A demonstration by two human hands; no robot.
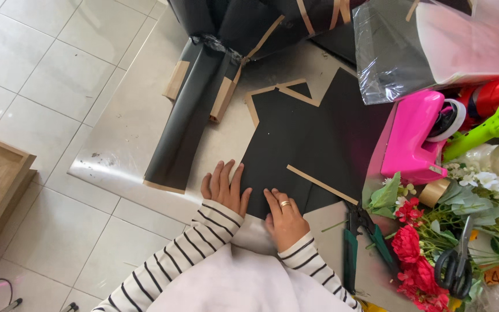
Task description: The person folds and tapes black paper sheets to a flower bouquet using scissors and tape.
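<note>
Pink tape dispenser (411, 138), scissors (456, 263), red flowers (414, 260)

Left hand (224, 188) lies flat on the black paper sheet (295, 150); right hand (286, 221) presses its near edge; red flowers (416, 260) and black scissors (456, 263) lie right.

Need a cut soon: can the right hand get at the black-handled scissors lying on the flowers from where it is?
Probably yes. The right hand rests on the black sheet; the scissors lie uncovered atop the flowers, with only green-handled pliers lying flat between.
</note>
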